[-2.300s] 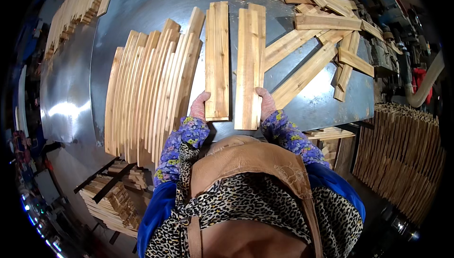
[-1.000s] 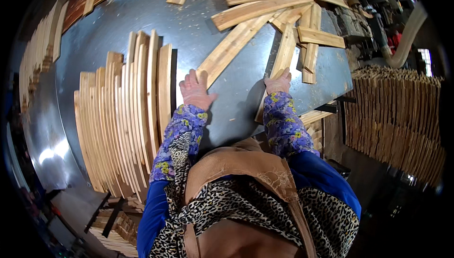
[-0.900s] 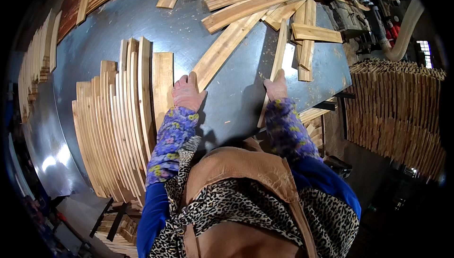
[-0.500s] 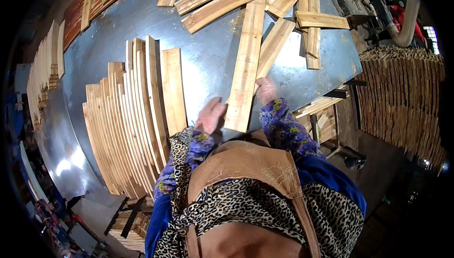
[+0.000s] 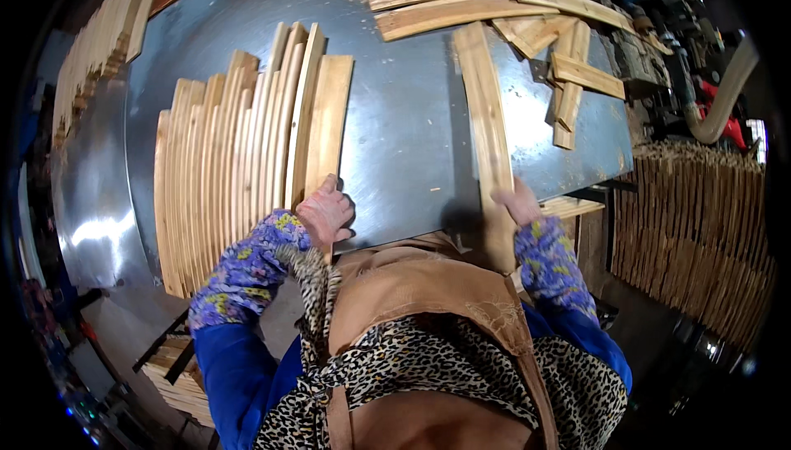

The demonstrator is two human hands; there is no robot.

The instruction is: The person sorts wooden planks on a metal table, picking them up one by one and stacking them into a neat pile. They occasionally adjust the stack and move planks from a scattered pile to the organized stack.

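Note:
My right hand (image 5: 519,203) is closed on the right edge of a long wooden board (image 5: 484,104), near its close end. This board slants across the metal tabletop, with its near end beside my apron. My left hand (image 5: 325,209) rests on the near part of a flat wooden board (image 5: 332,116), its thumb and fingers apart. Directly left of that board stands a row of wooden slats (image 5: 222,153) set on edge, side by side, their far ends uneven.
Loose boards (image 5: 461,5) lie crisscrossed at the far right of the metal table (image 5: 395,137). Another row of slats (image 5: 99,54) stands at the far left. A tall timber stack (image 5: 692,236) and a bent hose (image 5: 729,96) are on the right.
My left hand has moved left, from beside the long board onto the flat board. The right hand and long board have shifted right; the shorter slanting board no longer shows separately. The view has shifted.

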